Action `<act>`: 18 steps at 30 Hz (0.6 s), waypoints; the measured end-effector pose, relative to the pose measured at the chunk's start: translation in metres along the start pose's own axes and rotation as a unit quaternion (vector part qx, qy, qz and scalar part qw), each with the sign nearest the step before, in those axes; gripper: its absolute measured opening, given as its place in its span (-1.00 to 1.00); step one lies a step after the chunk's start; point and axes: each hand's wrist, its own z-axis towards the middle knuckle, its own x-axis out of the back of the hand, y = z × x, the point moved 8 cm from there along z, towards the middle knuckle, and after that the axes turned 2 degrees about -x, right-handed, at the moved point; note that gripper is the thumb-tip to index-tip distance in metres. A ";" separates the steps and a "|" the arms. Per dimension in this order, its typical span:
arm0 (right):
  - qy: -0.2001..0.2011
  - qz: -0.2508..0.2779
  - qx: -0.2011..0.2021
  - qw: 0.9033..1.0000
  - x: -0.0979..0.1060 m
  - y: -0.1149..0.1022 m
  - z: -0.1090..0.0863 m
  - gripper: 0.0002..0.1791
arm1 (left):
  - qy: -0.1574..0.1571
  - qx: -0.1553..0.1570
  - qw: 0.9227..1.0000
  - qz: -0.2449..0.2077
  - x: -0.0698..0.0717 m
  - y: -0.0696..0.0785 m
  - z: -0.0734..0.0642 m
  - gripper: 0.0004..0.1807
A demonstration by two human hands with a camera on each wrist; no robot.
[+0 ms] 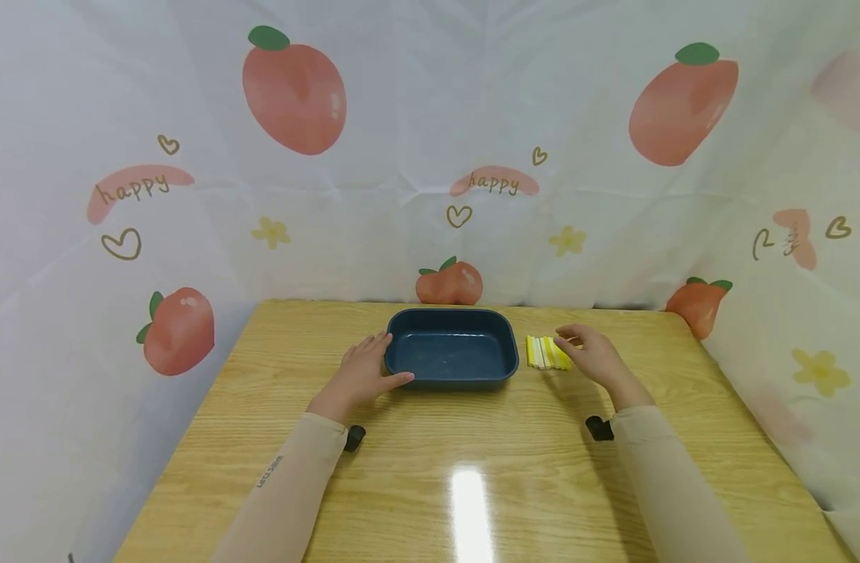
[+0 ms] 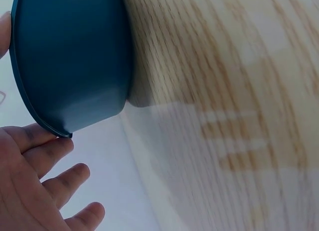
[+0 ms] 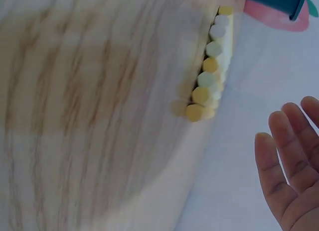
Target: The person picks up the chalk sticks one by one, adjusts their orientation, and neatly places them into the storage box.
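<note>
A dark blue rectangular tub (image 1: 451,383) stands on the wooden table. My left hand (image 1: 363,371) touches its left end, with thumb and fingers spread along the rim; in the left wrist view those fingers (image 2: 50,159) look fairly straight, some apart from the tub. Right of the tub lies a row of yellow, white and pale green chalk sticks (image 1: 542,353), side by side. My right hand (image 1: 595,360) hovers by the right end of the row, partly covering it in the head view. In the right wrist view its fingers are loosely extended, apart from the chalk sticks (image 3: 207,80).
The wooden table (image 1: 430,438) reaches back to a white curtain (image 1: 402,227) printed with fruit, hearts and lettering, which also hangs at both sides. A bright light reflection lies on the table in front of the tub.
</note>
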 end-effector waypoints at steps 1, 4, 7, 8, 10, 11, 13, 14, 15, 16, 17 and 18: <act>0.001 0.001 -0.005 1.000 0.000 0.003 0.001 -0.38 | 0.000 -0.001 1.000 0.000 0.000 0.000 0.000 0.11; 0.000 0.007 -0.014 1.000 0.003 0.009 0.004 -0.35 | -0.001 -0.002 1.000 -0.001 -0.001 0.000 0.001 0.12; -0.004 0.013 -0.025 1.000 0.004 0.015 0.008 -0.35 | -0.001 0.002 1.000 -0.005 0.000 0.000 0.000 0.11; -0.008 0.015 -0.028 0.999 0.004 0.016 0.010 -0.34 | 0.000 0.003 1.000 -0.006 0.000 0.000 0.000 0.11; -0.017 0.023 -0.034 0.999 0.004 0.020 0.013 -0.33 | 0.000 0.005 1.000 -0.007 0.000 0.000 0.000 0.11; -0.023 0.027 -0.037 0.999 0.003 0.023 0.014 -0.32 | 0.000 0.006 1.000 -0.007 0.000 -0.001 0.000 0.11; -0.034 0.040 -0.045 0.998 0.002 0.027 0.017 -0.33 | -0.001 0.006 1.000 -0.006 0.000 -0.001 0.000 0.11; -0.041 0.047 -0.048 0.997 0.002 0.028 0.018 -0.34 | 0.000 0.005 1.000 -0.005 -0.001 -0.001 0.000 0.11; -0.047 0.054 -0.052 0.996 0.001 0.030 0.019 -0.36 | 0.000 0.004 1.000 -0.004 -0.001 -0.002 0.001 0.11; -0.053 0.062 -0.056 0.995 0.001 0.032 0.020 -0.38 | 0.001 0.004 1.000 -0.004 -0.001 -0.002 0.001 0.11; -0.059 0.068 -0.061 0.994 0.000 0.033 0.022 -0.39 | 0.001 0.005 1.000 -0.003 -0.001 -0.002 0.001 0.11; -0.065 0.075 -0.065 0.993 0.000 0.034 0.023 -0.41 | 0.002 0.005 1.000 -0.002 -0.001 -0.002 0.001 0.11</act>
